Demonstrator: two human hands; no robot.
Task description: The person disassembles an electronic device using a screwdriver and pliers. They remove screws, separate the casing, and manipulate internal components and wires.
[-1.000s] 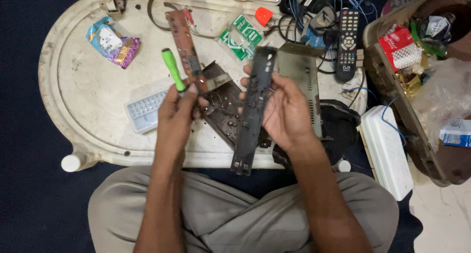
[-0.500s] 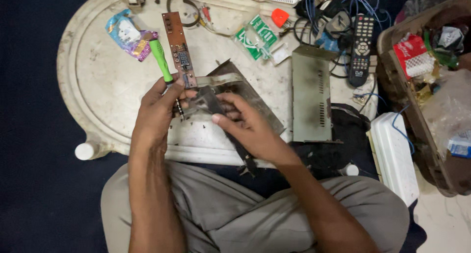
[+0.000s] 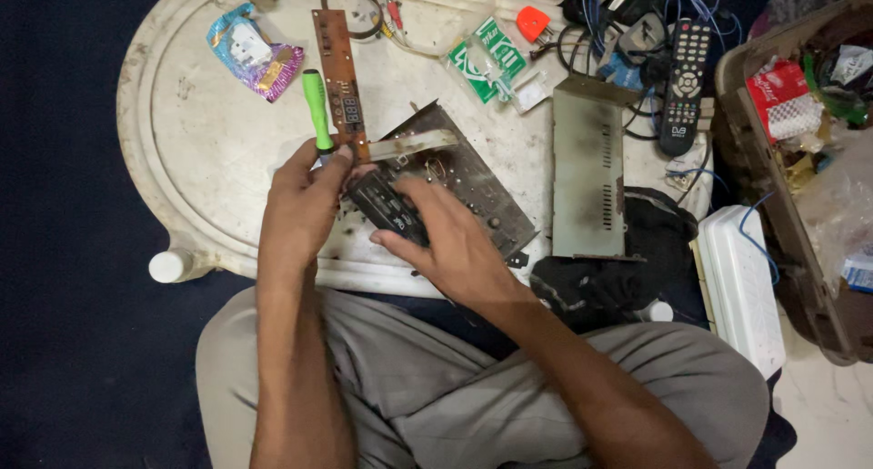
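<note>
My left hand (image 3: pixel 305 201) grips a green-handled screwdriver (image 3: pixel 316 110), its tip hidden under my fingers. Its fingertips rest at the lower end of a narrow brown circuit board (image 3: pixel 338 78) lying on the white round table (image 3: pixel 182 160). My right hand (image 3: pixel 446 242) lies over a long black front panel (image 3: pixel 386 205) and holds it down on a dark open metal chassis (image 3: pixel 473 173). Most of the panel is hidden under my hand. Both hands meet at the chassis's near-left corner, above my lap.
A grey metal cover (image 3: pixel 587 178) lies right of the chassis, with a black cloth (image 3: pixel 609 273) below it. At the back are a remote (image 3: pixel 682 78), tangled cables, a green-white packet (image 3: pixel 491 60) and a colourful packet (image 3: pixel 250 55). To the right stand a white box (image 3: pixel 741 287) and a brown basket (image 3: pixel 782 223).
My right hand has brought the long black panel down from in front of me onto the chassis. My left hand with the screwdriver moved in beside it.
</note>
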